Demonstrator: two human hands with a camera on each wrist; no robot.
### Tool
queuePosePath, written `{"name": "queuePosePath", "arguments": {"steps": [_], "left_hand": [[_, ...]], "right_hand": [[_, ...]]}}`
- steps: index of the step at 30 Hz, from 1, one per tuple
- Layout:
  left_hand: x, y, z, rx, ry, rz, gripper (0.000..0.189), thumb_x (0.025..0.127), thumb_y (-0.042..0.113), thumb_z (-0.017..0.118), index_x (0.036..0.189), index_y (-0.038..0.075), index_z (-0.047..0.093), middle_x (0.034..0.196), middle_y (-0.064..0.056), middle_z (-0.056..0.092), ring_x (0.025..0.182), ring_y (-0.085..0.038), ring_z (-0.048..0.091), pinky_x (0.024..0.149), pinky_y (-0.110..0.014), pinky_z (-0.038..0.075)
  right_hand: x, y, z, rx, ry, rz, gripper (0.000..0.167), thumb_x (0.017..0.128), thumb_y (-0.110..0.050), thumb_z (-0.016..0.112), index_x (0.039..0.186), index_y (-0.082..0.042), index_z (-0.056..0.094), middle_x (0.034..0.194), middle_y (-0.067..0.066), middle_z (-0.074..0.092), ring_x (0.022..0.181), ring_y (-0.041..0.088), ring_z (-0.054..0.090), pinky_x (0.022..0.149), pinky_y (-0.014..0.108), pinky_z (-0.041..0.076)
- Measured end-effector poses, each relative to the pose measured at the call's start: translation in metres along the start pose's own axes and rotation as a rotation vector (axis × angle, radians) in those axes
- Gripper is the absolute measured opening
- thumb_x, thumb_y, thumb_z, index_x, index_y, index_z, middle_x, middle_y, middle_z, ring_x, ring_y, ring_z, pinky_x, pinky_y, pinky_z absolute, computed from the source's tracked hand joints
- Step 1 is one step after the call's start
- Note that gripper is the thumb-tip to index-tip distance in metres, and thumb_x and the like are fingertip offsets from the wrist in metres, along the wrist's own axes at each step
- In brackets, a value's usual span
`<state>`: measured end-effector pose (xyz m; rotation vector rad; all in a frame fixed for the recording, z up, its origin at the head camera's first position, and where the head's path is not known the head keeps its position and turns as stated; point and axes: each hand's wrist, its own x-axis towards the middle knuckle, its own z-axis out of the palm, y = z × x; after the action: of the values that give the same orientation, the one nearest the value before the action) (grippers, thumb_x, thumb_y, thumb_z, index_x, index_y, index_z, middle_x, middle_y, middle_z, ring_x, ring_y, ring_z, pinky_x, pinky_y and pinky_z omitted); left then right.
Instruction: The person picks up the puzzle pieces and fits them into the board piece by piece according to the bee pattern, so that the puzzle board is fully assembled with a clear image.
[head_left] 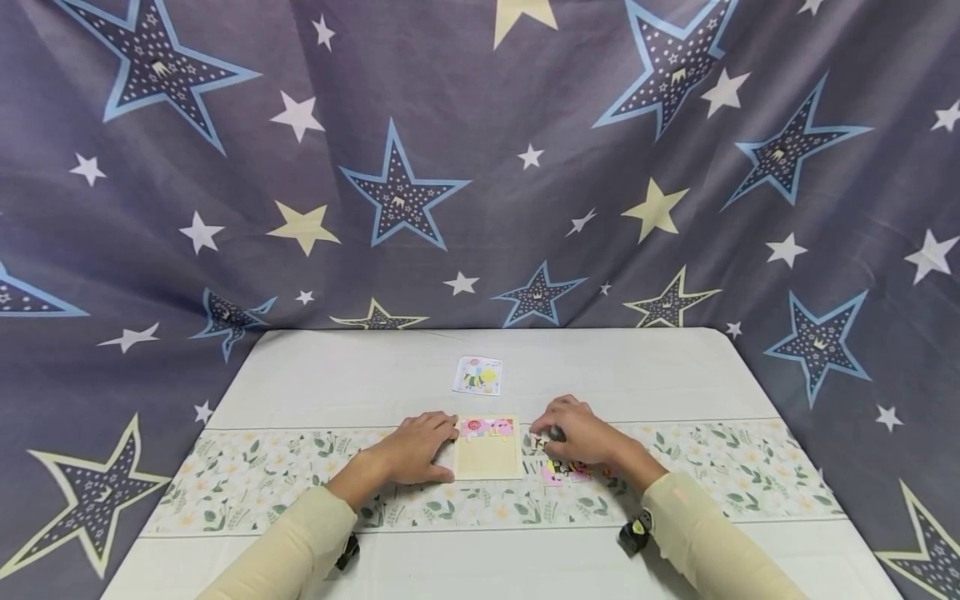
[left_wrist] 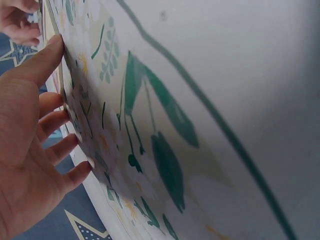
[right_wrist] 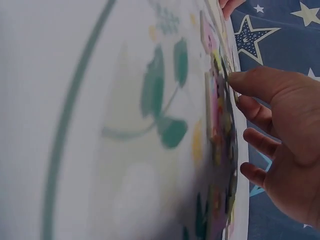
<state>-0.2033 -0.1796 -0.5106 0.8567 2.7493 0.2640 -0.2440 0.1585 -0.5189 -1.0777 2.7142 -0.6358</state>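
A square wooden puzzle tray (head_left: 487, 462) lies in the middle of the table, with pink picture pieces (head_left: 487, 427) filling its top strip and bare wood below. My left hand (head_left: 420, 447) rests at the tray's left side; in the left wrist view its thumb (left_wrist: 50, 55) touches the edge and the other fingers are spread. Right of the tray, my right hand (head_left: 581, 433) pinches a small puzzle piece (head_left: 537, 442) between thumb and fingertips, low over the cloth. More loose puzzle pieces (head_left: 555, 475), pink with black and yellow, lie beneath that hand, partly hidden by it.
A picture card (head_left: 477, 377) with a bee on it lies behind the tray. The white tablecloth (head_left: 360, 375) has a floral band across it. A star-patterned curtain (head_left: 465, 250) hangs behind and at both sides of the table.
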Motion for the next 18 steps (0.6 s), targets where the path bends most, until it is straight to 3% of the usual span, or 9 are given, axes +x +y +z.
{"name": "queuePosePath", "arguments": {"steps": [18], "left_hand": [[-0.001,0.002,-0.002,-0.016,-0.006,0.003,0.07,0.091,0.053,0.071,0.146,0.013,0.053,0.161,-0.011,0.041,0.151,-0.034,0.035,0.12,-0.058,0.033]], "right_hand": [[0.033,-0.038,0.015,0.011,0.01,-0.107,0.031,0.091,-0.022,0.073,0.122,-0.02,0.075,0.107,-0.003,0.067,0.128,0.028,0.051,0.102,0.054,0.04]]}}
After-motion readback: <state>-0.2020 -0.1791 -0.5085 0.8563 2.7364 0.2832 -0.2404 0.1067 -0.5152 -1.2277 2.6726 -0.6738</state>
